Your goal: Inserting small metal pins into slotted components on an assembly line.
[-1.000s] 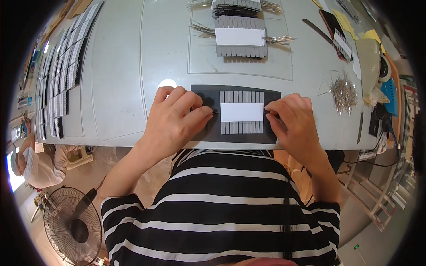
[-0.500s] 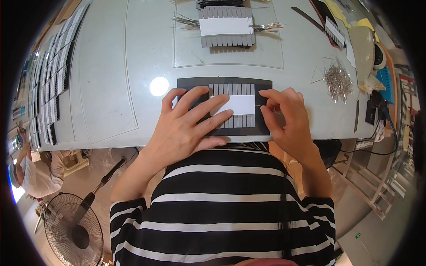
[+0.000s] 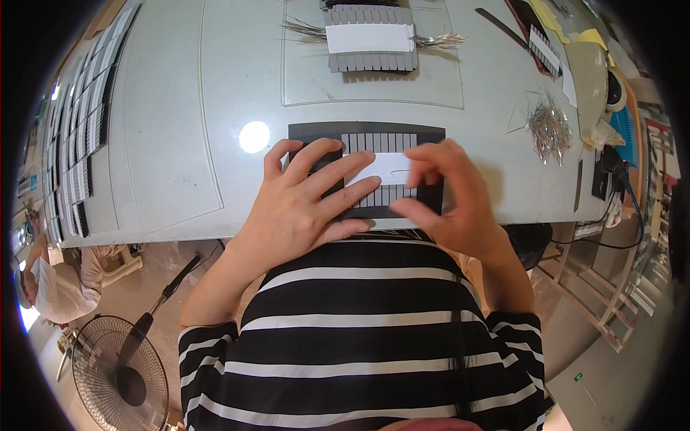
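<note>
A dark rectangular board lies before me near the table's front edge. On it sits a row of narrow grey strips, crossed by a white band. My left hand lies spread over the board's left part, two fingertips resting on the white band. Over the right end of the strips hovers my right hand, slightly blurred, its thumb and fingers apart. Between the hands a short, thin, wire-like piece shows against the white band; its right end is hidden by my right fingers.
Beyond the board is a stack of grey slotted pieces with wire bundles at both sides. Loose thin wires lie in a pile at right. Strip-covered dark sheets line the left. A fan and another person are at lower left.
My right hand has moved left over the strips, and its thumb and fingers have spread apart. A thin wire-like piece now shows on the white band. My left hand keeps its place on the board.
</note>
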{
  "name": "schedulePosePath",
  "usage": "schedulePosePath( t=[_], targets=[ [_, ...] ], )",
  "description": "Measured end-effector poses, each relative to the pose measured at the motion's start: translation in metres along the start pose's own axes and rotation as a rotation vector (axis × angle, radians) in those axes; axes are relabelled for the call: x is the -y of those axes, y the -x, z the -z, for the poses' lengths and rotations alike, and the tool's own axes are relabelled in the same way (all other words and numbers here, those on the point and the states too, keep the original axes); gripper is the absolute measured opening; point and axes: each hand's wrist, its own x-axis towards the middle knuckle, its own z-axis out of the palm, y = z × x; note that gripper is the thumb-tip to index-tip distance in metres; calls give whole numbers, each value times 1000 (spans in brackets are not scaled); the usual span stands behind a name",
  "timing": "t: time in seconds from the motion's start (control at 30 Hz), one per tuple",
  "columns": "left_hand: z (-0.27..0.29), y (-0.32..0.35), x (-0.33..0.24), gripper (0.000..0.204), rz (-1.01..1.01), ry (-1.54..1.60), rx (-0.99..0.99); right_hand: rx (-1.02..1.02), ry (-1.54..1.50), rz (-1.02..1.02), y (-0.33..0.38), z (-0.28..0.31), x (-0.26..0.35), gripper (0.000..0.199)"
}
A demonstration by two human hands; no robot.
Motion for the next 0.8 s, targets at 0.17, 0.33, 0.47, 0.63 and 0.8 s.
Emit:
schedulePosePath(
  t=[0.17, 0.33, 0.47, 0.63, 0.8],
  targets=[
    [0, 3, 1, 48, 11, 17, 6, 10, 458, 200, 22, 20, -25, 40],
    [0, 3, 2, 49, 11, 19, 6, 78, 599, 254, 23, 21, -23, 48],
    [1, 2, 2, 50, 14, 28, 13, 136, 653, 302, 19, 22, -23, 55],
    [0, 2, 2, 55, 23, 64, -23, 171, 670, 335, 11, 16, -19, 55],
    [-1, 2, 1, 65, 42, 99, -12, 170, 647, 375, 2, 5, -12, 48]
  ],
)
